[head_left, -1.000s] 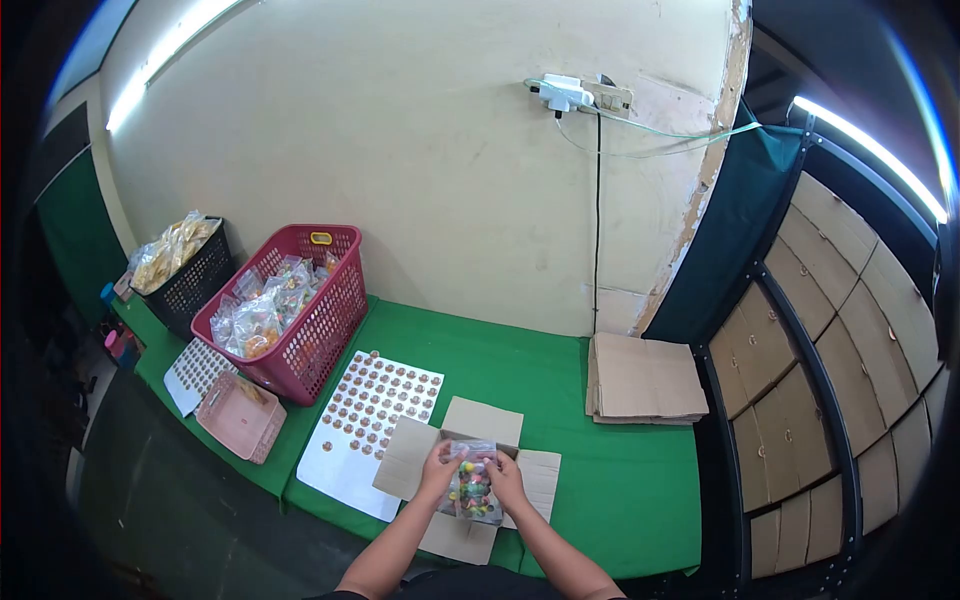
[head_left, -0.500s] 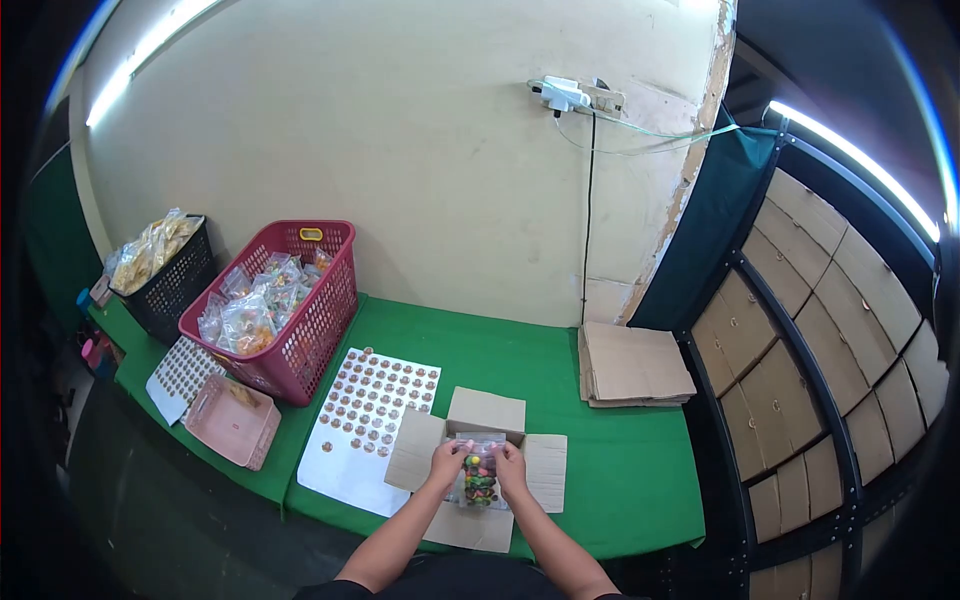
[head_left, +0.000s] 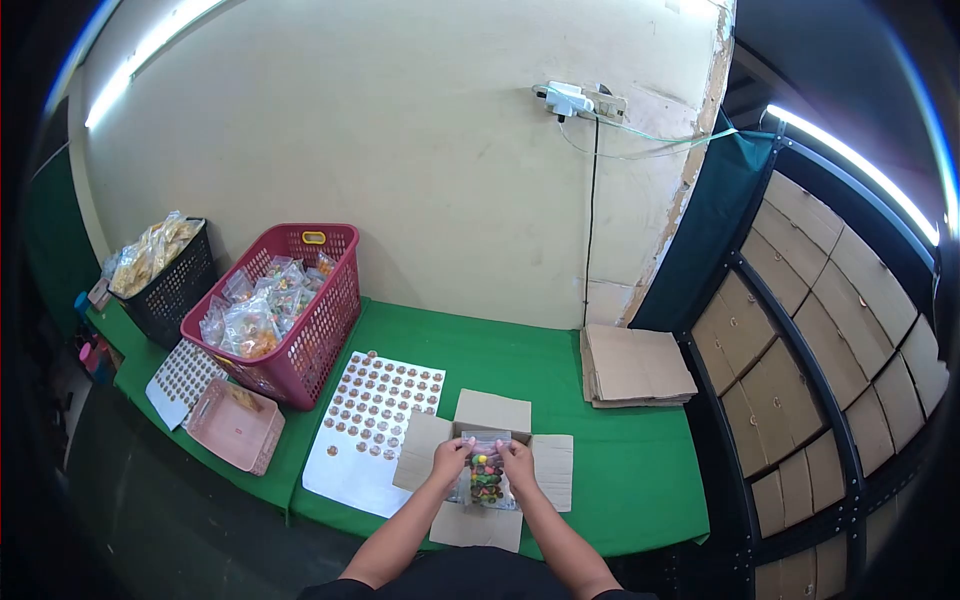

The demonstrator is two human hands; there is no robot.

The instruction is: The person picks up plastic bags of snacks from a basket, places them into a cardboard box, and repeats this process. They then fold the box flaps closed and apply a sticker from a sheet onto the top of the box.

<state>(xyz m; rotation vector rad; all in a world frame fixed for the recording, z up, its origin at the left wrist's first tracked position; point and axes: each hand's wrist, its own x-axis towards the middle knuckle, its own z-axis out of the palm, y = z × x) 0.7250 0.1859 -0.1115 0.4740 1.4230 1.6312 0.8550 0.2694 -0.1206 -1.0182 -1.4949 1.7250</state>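
A clear zip bag of colourful round pieces [head_left: 486, 482] hangs upright between my two hands, over an open cardboard box [head_left: 495, 411] with its flaps spread. My left hand [head_left: 452, 462] pinches the bag's upper left corner. At the upper right corner, my right hand [head_left: 517, 465] is closed on the same bag. Inside the box, clear plastic shows beside the bag; the rest is hidden by the bag and hands. Left of the box lies a white sheet of round stickers [head_left: 372, 420], partly under a flap.
A red basket [head_left: 322, 340] of filled bags and a black basket [head_left: 180, 300] stand at the left. Near them are a pink tray [head_left: 255, 455] and another sticker sheet [head_left: 180, 380]. Flat cardboard [head_left: 640, 362] lies at the back right, beside shelves of boxes [head_left: 790, 400].
The view has shifted slightly, so the table items appear a little to the right. Both hands still hold the bag over the box.
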